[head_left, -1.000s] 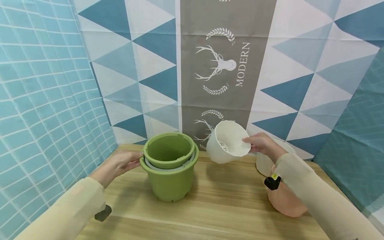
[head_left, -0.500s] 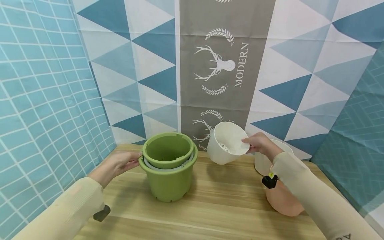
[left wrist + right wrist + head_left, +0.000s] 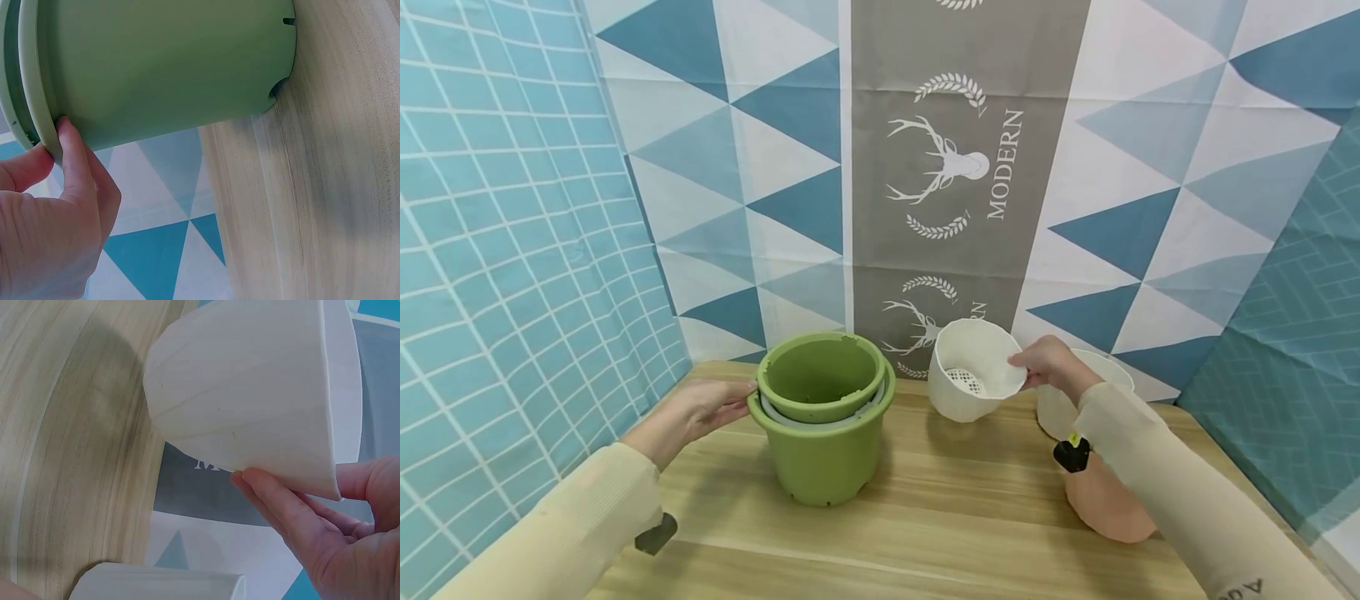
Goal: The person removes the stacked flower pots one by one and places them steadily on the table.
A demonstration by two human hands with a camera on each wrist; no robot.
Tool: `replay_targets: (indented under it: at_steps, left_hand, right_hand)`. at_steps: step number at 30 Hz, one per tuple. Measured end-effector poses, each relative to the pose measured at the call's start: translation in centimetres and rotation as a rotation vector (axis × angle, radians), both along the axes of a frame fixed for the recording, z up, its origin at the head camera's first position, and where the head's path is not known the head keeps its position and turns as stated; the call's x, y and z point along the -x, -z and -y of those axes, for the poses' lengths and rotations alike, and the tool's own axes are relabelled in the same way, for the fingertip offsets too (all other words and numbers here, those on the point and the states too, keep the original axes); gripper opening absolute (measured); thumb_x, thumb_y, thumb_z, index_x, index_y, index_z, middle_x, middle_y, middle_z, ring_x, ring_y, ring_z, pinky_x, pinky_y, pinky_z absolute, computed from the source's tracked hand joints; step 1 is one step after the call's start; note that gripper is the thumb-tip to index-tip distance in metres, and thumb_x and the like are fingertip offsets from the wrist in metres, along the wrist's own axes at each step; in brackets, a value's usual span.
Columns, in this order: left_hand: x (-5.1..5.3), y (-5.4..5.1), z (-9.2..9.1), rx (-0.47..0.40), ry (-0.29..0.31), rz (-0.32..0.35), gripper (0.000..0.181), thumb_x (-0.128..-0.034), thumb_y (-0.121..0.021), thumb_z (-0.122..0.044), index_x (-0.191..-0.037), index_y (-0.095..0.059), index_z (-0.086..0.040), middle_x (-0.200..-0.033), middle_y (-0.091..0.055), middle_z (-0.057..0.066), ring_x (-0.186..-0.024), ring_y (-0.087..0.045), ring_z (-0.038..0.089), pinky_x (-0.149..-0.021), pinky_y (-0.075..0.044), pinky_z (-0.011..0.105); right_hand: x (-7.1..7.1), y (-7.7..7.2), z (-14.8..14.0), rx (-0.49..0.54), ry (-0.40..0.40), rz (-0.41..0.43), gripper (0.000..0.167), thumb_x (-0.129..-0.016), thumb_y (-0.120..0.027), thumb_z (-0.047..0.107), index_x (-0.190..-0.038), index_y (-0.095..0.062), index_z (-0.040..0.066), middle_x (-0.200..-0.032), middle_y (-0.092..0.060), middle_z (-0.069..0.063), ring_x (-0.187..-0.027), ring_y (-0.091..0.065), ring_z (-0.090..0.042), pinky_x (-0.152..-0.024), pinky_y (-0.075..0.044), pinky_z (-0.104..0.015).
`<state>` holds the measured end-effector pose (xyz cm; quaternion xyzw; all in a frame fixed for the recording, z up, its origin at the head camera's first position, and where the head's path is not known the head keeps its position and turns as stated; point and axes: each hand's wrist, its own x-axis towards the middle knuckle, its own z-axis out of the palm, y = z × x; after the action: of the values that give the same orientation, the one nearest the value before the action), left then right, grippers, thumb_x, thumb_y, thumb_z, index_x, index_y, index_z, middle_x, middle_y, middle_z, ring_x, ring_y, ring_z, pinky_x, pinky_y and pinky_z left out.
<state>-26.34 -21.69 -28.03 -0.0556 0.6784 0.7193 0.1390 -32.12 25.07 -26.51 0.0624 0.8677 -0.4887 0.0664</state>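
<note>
My left hand (image 3: 703,407) pinches the rim of the large green flowerpot (image 3: 829,462), thumb on top and fingers beneath, as the left wrist view shows. Nested inside that pot are a grey-white rim (image 3: 820,426) and a smaller green flowerpot (image 3: 822,410). To their right, my right hand (image 3: 1051,364) holds a white flowerpot (image 3: 244,394) by its rim, thumb inside and fingers along the outer wall. This pot tilts toward me, and its perforated bottom (image 3: 964,381) shows. In the right wrist view its base appears just off the wooden surface, or near it; I cannot tell which.
Behind my right forearm stands another white pot (image 3: 1054,410), partly hidden. A salmon-pink pot (image 3: 1105,500) sits nearer, under the sleeve. All rest on a wood-grain tabletop (image 3: 880,550). Patterned sheets (image 3: 790,133) form walls at the back and both sides.
The white flowerpot in my right hand has come down slightly and tips more upright, showing more of its holes. My left hand and the green pots stay put.
</note>
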Motion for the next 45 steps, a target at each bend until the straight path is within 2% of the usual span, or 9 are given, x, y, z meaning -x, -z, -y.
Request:
replay_targets:
  at_steps: [5, 10, 15, 19, 23, 29, 33, 37, 45]
  left_hand:
    - [0.0, 0.0, 0.0, 0.002, -0.001, -0.003, 0.020, -0.0937, -0.058, -0.003, -0.113, -0.054, 0.004, -0.081, -0.064, -0.002, -0.075, -0.065, 0.005, -0.076, -0.061, 0.015]
    - [0.0, 0.1, -0.1, 0.008, -0.007, -0.001, 0.022, -0.0937, -0.058, -0.003, -0.114, -0.053, 0.005, -0.082, -0.063, -0.002, -0.075, -0.065, 0.005, -0.075, -0.061, 0.015]
    - [0.1, 0.4, -0.3, 0.004, -0.002, -0.004, 0.033, -0.0936, -0.058, -0.003, -0.123, -0.049, 0.010, -0.084, -0.062, -0.002, -0.076, -0.064, 0.005, -0.076, -0.061, 0.015]
    - [0.2, 0.5, -0.3, -0.013, 0.005, -0.004, 0.042, -0.0934, -0.058, -0.002, -0.130, -0.043, 0.013, -0.084, -0.062, -0.001, -0.076, -0.065, 0.006, -0.077, -0.061, 0.016]
    - [0.2, 0.3, -0.4, 0.012, 0.007, -0.015, 0.038, -0.0935, -0.059, -0.003, -0.127, -0.047, 0.011, -0.083, -0.063, -0.002, -0.076, -0.065, 0.005, -0.077, -0.061, 0.015]
    - [0.3, 0.1, -0.5, 0.016, 0.016, -0.017, 0.052, -0.0939, -0.058, -0.004, -0.137, -0.035, 0.015, -0.088, -0.061, -0.001, -0.078, -0.064, 0.005, -0.080, -0.061, 0.016]
    - [0.3, 0.2, -0.4, 0.017, 0.017, -0.018, 0.052, -0.0938, -0.058, -0.003, -0.137, -0.036, 0.015, -0.087, -0.061, -0.001, -0.078, -0.064, 0.005, -0.079, -0.061, 0.016]
    - [0.2, 0.3, -0.3, 0.022, 0.032, -0.032, 0.052, -0.0941, -0.057, -0.003, -0.137, -0.034, 0.016, -0.087, -0.062, -0.002, -0.079, -0.064, 0.004, -0.079, -0.061, 0.016]
    - [0.0, 0.3, -0.1, 0.076, 0.025, -0.068, 0.054, -0.0962, -0.054, -0.004, -0.139, -0.030, 0.019, -0.088, -0.063, -0.003, -0.077, -0.065, 0.001, -0.078, -0.061, 0.015]
  right_hand:
    - [0.1, 0.5, -0.1, -0.001, 0.024, 0.014, 0.039, -0.094, -0.056, 0.005, -0.121, -0.049, -0.023, -0.084, -0.068, -0.018, -0.060, -0.070, -0.013, -0.068, -0.066, -0.032]
    - [0.1, 1.2, -0.3, -0.023, 0.045, 0.014, 0.037, -0.092, -0.058, 0.003, -0.117, -0.052, -0.023, -0.084, -0.069, -0.021, -0.059, -0.070, -0.016, -0.064, -0.065, -0.032]
    - [0.1, 1.7, -0.6, -0.054, 0.077, 0.016, 0.034, -0.089, -0.059, 0.002, -0.113, -0.053, -0.022, -0.074, -0.069, -0.017, -0.055, -0.070, -0.017, -0.061, -0.065, -0.031]
    - [0.2, 2.1, -0.9, -0.066, 0.088, 0.020, 0.036, -0.089, -0.059, 0.003, -0.114, -0.052, -0.022, -0.064, -0.066, -0.009, -0.052, -0.068, -0.016, -0.061, -0.065, -0.031]
    - [0.3, 2.6, -1.3, -0.098, 0.097, -0.001, 0.037, -0.088, -0.059, 0.005, -0.113, -0.054, -0.022, -0.064, -0.065, -0.008, -0.049, -0.066, -0.013, -0.062, -0.065, -0.032]
    - [0.7, 3.2, -1.7, -0.135, 0.139, -0.008, 0.036, -0.086, -0.063, 0.008, -0.108, -0.057, -0.020, -0.063, -0.062, -0.007, -0.044, -0.063, -0.010, -0.055, -0.064, -0.028]
    - [0.8, 3.5, -1.7, -0.148, 0.150, -0.001, 0.037, -0.087, -0.064, 0.010, -0.108, -0.057, -0.019, -0.065, -0.063, -0.008, -0.045, -0.063, -0.011, -0.055, -0.063, -0.028]
    - [0.9, 3.4, -1.5, -0.185, 0.154, 0.001, 0.037, -0.088, -0.063, 0.011, -0.109, -0.057, -0.018, -0.075, -0.064, -0.014, -0.046, -0.063, -0.010, -0.057, -0.064, -0.028]
    - [0.8, 2.6, -1.2, -0.246, 0.135, -0.003, 0.035, -0.084, -0.058, 0.009, -0.108, -0.059, -0.017, -0.074, -0.065, -0.014, -0.048, -0.063, -0.011, -0.056, -0.062, -0.025]
